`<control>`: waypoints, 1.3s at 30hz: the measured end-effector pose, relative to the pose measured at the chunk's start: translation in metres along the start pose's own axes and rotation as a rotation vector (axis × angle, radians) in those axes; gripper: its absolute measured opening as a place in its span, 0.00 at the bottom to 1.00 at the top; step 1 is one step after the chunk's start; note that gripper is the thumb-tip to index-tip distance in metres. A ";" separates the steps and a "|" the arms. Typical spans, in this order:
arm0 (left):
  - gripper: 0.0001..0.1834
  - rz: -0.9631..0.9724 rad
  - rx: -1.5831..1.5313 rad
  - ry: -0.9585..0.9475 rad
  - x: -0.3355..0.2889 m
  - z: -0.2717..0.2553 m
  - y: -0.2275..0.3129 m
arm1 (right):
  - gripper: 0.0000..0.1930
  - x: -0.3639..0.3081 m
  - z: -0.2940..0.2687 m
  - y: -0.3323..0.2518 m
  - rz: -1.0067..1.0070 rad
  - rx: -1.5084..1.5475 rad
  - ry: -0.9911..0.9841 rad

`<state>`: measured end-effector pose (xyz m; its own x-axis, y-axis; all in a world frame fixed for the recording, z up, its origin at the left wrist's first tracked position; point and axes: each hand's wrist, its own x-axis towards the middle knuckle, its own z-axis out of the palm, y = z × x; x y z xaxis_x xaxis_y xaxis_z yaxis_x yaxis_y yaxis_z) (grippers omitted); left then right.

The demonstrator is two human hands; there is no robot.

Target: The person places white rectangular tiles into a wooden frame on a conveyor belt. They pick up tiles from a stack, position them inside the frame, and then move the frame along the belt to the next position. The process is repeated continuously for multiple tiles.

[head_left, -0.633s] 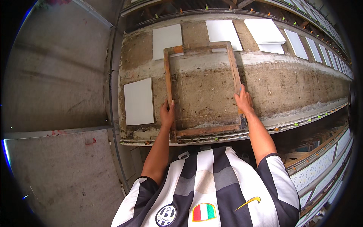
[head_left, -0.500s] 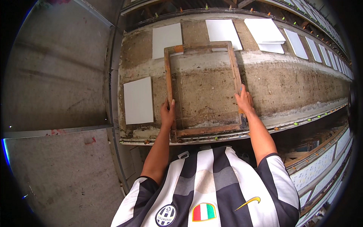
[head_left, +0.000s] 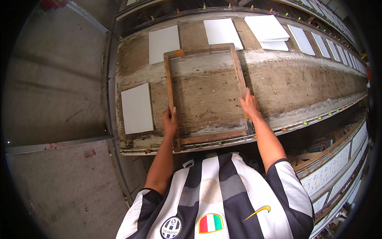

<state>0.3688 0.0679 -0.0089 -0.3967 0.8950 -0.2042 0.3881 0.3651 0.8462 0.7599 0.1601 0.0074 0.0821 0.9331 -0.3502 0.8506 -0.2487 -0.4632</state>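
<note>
A rectangular wooden frame (head_left: 238, 68) lies over the near part of a long brown table (head_left: 294, 83), and the table shows through its middle. My left hand (head_left: 170, 122) grips its left bar, with the thumb on the inner side. On the opposite bar, my right hand (head_left: 250, 104) is closed around the wood, low down near the corner. The frame's far end partly covers the lower edges of two white sheets, a left one (head_left: 164, 42) and a middle one (head_left: 223, 32). Beside my left hand lies another white sheet (head_left: 137, 108).
A small stack of white sheets (head_left: 266, 28) lies farther right, and several more sheets run along the table's far side. Pegs line the table's edge rails. Grey boards (head_left: 59, 179) stand at the left. A lower rack with printed sheets (head_left: 326, 175) is at the right.
The whole view has shifted, so the table, frame and sheets sit a little farther left. Both hands keep their hold on the frame, which has hardly moved against the table.
</note>
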 end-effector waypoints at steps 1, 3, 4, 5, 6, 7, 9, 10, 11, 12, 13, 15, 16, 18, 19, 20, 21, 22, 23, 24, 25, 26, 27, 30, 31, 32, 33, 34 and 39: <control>0.41 0.000 -0.013 0.001 0.000 -0.001 0.001 | 0.38 0.001 0.000 0.001 -0.001 -0.005 -0.009; 0.41 0.003 0.003 0.012 -0.001 0.000 0.000 | 0.39 0.003 0.002 0.004 -0.005 -0.017 -0.029; 0.41 0.009 0.034 0.024 0.000 0.002 -0.003 | 0.39 0.000 -0.003 -0.001 0.016 0.017 -0.050; 0.41 0.011 0.064 0.040 0.001 0.003 -0.008 | 0.39 -0.005 -0.011 -0.009 0.032 0.049 -0.074; 0.41 0.016 0.064 0.033 0.002 0.004 -0.013 | 0.39 -0.007 -0.014 -0.014 0.048 0.081 -0.099; 0.41 0.021 0.067 0.024 0.004 0.004 -0.015 | 0.39 -0.005 -0.011 -0.012 0.028 0.058 -0.072; 0.40 0.025 0.075 0.019 0.005 0.003 -0.018 | 0.39 0.000 -0.004 -0.003 -0.012 0.010 -0.019; 0.40 0.025 0.084 0.021 0.004 0.004 -0.014 | 0.39 0.000 -0.004 -0.002 -0.011 0.015 -0.027; 0.40 0.025 0.092 0.023 0.003 0.005 -0.010 | 0.38 0.001 -0.004 0.000 -0.011 0.019 -0.036; 0.40 -0.002 0.089 0.029 0.000 0.004 -0.006 | 0.38 0.002 -0.003 0.001 -0.010 0.023 -0.045; 0.39 -0.028 0.083 0.034 -0.004 0.004 0.002 | 0.38 0.003 -0.005 0.000 0.002 0.031 -0.063; 0.38 -0.018 0.113 0.064 -0.006 0.006 -0.003 | 0.38 0.003 -0.007 -0.002 0.028 0.046 -0.100; 0.37 0.026 0.147 0.092 -0.002 0.008 -0.017 | 0.38 0.002 -0.008 -0.004 0.013 0.030 -0.090; 0.36 0.072 0.195 0.124 0.000 0.009 -0.022 | 0.38 0.000 -0.006 -0.003 -0.009 -0.003 -0.066; 0.35 0.084 0.207 0.122 -0.001 0.010 -0.016 | 0.38 -0.001 -0.005 0.000 -0.013 -0.007 -0.039; 0.35 0.087 0.218 0.129 -0.004 0.010 -0.012 | 0.38 0.001 0.000 0.003 -0.024 -0.015 -0.019; 0.33 0.081 0.231 0.118 -0.006 0.009 -0.008 | 0.38 0.002 0.005 0.006 -0.035 -0.023 0.001; 0.32 0.072 0.259 0.119 -0.008 0.008 -0.004 | 0.38 0.004 0.008 0.006 -0.037 -0.016 0.000; 0.32 0.065 0.286 0.118 -0.008 0.007 -0.002 | 0.38 0.004 0.011 0.007 -0.038 -0.009 0.002; 0.32 0.058 0.314 0.117 -0.010 0.006 0.000 | 0.39 0.004 0.013 0.008 -0.038 0.000 0.004; 0.31 0.069 0.331 0.112 -0.011 0.004 -0.001 | 0.39 0.005 0.016 0.010 -0.050 -0.026 0.007; 0.31 0.085 0.346 0.108 -0.010 0.002 -0.001 | 0.40 0.006 0.017 0.011 -0.064 -0.050 0.017; 0.30 0.102 0.362 0.104 -0.008 0.002 0.000 | 0.40 0.009 0.016 0.012 -0.075 -0.074 0.026; 0.30 0.138 0.424 0.170 -0.007 0.007 -0.002 | 0.40 0.010 0.016 0.014 -0.079 -0.062 0.004; 0.29 0.149 0.488 0.184 -0.006 0.008 0.002 | 0.38 0.014 0.022 0.023 -0.124 -0.132 0.075; 0.29 0.151 0.551 0.201 -0.009 0.007 0.005 | 0.38 0.011 0.014 0.019 -0.104 -0.130 0.028; 0.29 0.155 0.615 0.217 -0.009 0.007 0.009 | 0.38 0.009 0.007 0.013 -0.082 -0.126 -0.018; 0.29 0.170 0.636 0.254 -0.009 0.010 0.015 | 0.38 0.004 -0.004 0.006 -0.061 -0.125 -0.066; 0.29 0.254 0.493 0.221 0.014 0.059 0.058 | 0.37 0.004 -0.026 0.014 -0.070 -0.133 -0.002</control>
<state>0.4348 0.1167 0.0089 -0.3838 0.9147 0.1267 0.8128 0.2695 0.5165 0.7860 0.1671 0.0209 0.0190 0.9465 -0.3223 0.9156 -0.1459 -0.3746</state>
